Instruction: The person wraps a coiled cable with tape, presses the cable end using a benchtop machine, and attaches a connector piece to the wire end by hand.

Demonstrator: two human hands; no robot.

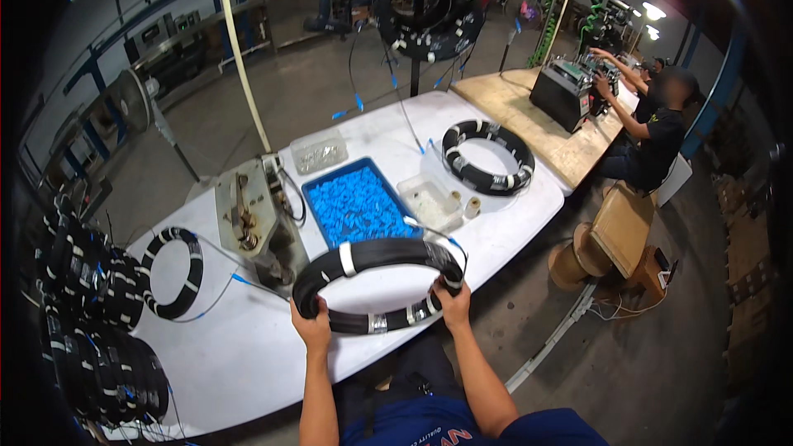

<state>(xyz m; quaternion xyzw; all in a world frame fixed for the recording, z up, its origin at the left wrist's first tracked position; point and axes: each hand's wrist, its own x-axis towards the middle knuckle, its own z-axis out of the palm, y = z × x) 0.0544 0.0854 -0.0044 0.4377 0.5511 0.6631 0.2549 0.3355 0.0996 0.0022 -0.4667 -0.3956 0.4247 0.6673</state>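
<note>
Between both hands I hold a coil of black cable (pixel 396 253), bound with white and clear tape bands, above the front edge of the white table (pixel 273 363). My left hand (pixel 311 326) is wrapped round its left side. My right hand (pixel 453 306) grips its right side, with the fingers partly hidden behind the cable. A loose cable end with a blue tip (pixel 239 278) sticks out to the left of the coil. Another end with a whitish tip (pixel 410 221) arches over its right side. Behind the coil stands a blue tray (pixel 330 233) full of small blue plastic pieces (pixel 355 202).
A metal bench press (pixel 263 223) stands left of the tray. Clear bins (pixel 318 154) (pixel 429 201) flank it. Other coils lie at the left (pixel 153 277) and back right (pixel 487 157); stacked coils (pixel 103 363) fill the far left. A co-worker (pixel 661 132) sits at a machine (pixel 563 95).
</note>
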